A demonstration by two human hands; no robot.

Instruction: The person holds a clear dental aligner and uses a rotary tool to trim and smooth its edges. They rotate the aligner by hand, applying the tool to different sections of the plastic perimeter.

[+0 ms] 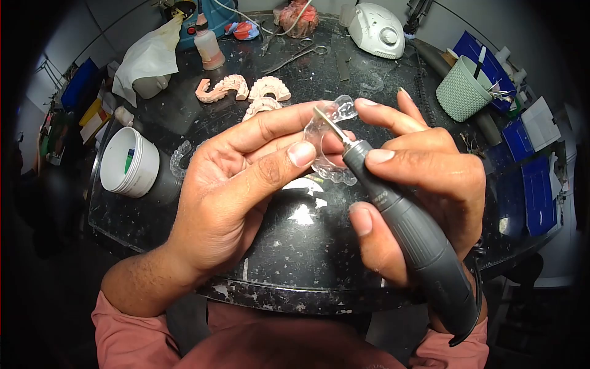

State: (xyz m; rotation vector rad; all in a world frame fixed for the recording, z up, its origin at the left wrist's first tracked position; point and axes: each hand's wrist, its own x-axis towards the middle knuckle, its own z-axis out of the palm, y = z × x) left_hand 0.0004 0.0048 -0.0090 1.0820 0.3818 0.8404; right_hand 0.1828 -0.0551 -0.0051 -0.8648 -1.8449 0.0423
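Note:
Between the thumb and fingers of my left hand [236, 169] is a clear dental aligner [335, 171], held up above the table. My right hand [424, 172] is wrapped round a black rotary handpiece [410, 229], which slants up to the left. The metal bur [332, 126] at its tip overlaps the aligner's edge near my left fingertips. Fingertips of the right hand are right at the aligner's upper end. Just beyond my left hand stand several pink dental models [270, 88], one partly hidden by my fingers. Another clear aligner [179, 161] lies left of my left wrist.
On the black table [307, 258] are a white tub [130, 163] at left, a dropper bottle [209, 49], scissors [299, 58] and a white control unit [376, 31] at the back. A green woven basket [464, 89] with tools stands at right, near blue boxes [536, 190].

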